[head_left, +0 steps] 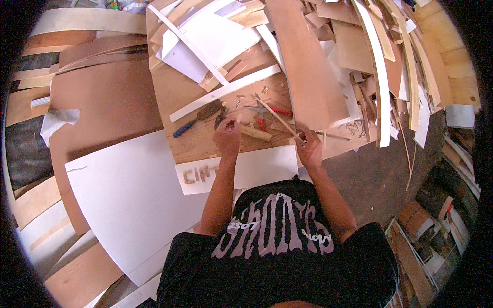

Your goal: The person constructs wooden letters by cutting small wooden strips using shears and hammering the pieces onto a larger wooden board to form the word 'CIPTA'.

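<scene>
At far left, a large white panel (pixel 123 200) lies over brown sheets. A blue-handled tool (pixel 184 129) rests on the wooden worktop (pixel 195 149). Next, the left hand (pixel 228 136) is raised with fingers curled; whether it grips anything cannot be told. A wooden handle (pixel 257 134) lies just beside it. The thin wooden stick (pixel 276 117) slants over the worktop near red-handled pliers (pixel 281 110), its lower end pinched in the right hand (pixel 309 149).

Dark floor (pixel 377 179) lies right of the wooden table (pixel 192 146) — large boards (pixel 110 105) left.
</scene>
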A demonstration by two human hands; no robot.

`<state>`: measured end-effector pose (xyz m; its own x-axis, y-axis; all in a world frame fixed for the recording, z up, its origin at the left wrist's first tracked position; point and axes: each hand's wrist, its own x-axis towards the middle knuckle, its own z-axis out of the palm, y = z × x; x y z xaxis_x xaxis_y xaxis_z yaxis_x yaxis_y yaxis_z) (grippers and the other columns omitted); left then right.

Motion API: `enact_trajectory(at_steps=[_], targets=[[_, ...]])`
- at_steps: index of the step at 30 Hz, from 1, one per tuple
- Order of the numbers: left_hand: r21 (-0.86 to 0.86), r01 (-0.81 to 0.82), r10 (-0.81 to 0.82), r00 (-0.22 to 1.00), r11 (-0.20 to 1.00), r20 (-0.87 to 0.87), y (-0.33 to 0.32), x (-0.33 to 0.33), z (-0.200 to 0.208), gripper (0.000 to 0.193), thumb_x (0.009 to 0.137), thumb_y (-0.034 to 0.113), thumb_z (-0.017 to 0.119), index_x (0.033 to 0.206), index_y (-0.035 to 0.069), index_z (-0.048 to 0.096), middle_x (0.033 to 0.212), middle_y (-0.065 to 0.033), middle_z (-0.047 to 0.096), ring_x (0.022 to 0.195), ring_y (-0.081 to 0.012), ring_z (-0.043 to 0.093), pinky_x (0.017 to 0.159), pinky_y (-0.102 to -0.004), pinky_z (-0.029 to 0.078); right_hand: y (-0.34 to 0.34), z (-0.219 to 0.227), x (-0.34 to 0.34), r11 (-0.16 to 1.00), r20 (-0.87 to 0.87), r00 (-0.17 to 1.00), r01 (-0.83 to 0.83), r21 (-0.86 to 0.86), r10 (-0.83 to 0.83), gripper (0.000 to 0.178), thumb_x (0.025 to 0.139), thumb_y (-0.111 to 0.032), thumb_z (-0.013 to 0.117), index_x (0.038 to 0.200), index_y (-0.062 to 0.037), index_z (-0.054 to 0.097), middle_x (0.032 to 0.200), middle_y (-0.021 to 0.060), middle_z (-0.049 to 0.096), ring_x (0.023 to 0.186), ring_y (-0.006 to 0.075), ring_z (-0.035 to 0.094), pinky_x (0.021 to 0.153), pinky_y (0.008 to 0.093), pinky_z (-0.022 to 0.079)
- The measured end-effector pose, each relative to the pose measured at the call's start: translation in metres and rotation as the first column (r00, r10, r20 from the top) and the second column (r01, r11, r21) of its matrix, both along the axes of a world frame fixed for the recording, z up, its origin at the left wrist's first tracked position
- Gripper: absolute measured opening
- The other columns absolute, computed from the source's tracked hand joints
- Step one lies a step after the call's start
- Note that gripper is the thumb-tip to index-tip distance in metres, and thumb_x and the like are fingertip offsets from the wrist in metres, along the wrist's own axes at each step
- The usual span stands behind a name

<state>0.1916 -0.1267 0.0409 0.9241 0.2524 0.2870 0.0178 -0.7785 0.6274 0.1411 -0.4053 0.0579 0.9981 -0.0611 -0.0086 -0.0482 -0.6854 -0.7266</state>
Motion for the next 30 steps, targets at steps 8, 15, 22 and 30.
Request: enact_trajectory(at_steps=[8,15,22,30], targets=[[-0.844,-0.4,-0.027,0.899,0.356,-0.437,0.002,-0.094,0.047,0.026,0.091,0.006,0.07,0.116,-0.001,0.065,0.094,-0.0089,0.071,0.085,-0.0165,0.07,0.076,-0.0285,0.058,0.008,-0.01,-0.02,0.995,0.212,0.977,0.04,-0.092,-0.019,0.034,0.083,-0.002,0.069,0.117,-0.0035,0.063,0.097,0.0203,0.064,0.086,0.0366,0.066,0.076,0.046,0.055],[-0.804,-0.391,-0.072,0.88,0.448,-0.469,0.024,-0.167,0.037,0.02,0.091,0.006,0.07,0.108,-0.002,0.069,0.094,-0.0094,0.071,0.086,-0.0173,0.07,0.075,-0.0307,0.059,0.055,0.029,-0.051,0.998,0.029,0.998,-0.059,0.021,0.058,0.027,0.087,-0.011,0.073,0.111,-0.001,0.065,0.102,0.0179,0.068,0.094,0.0331,0.067,0.085,0.0432,0.054],[-0.793,-0.322,-0.192,0.859,0.518,-0.475,0.048,-0.218,0.03,0.024,0.092,0.006,0.068,0.112,-0.005,0.07,0.097,-0.0116,0.074,0.082,-0.0174,0.07,0.076,-0.0315,0.059,0.145,0.033,-0.104,0.901,-0.31,0.892,-0.199,0.384,0.329,0.028,0.093,-0.013,0.071,0.12,-0.0064,0.068,0.098,0.0101,0.073,0.079,0.0171,0.071,0.072,0.0312,0.058],[-0.775,-0.286,-0.136,0.893,0.563,-0.428,0.06,-0.236,-0.011,0.022,0.09,0.011,0.072,0.11,0.0,0.074,0.094,-0.0094,0.076,0.082,-0.0131,0.071,0.076,-0.028,0.056,0.194,-0.011,-0.11,0.897,-0.314,0.89,-0.191,0.399,0.33,0.024,0.093,-0.019,0.071,0.108,0.0001,0.072,0.086,0.0082,0.075,0.073,0.0135,0.071,0.068,0.0293,0.057]])
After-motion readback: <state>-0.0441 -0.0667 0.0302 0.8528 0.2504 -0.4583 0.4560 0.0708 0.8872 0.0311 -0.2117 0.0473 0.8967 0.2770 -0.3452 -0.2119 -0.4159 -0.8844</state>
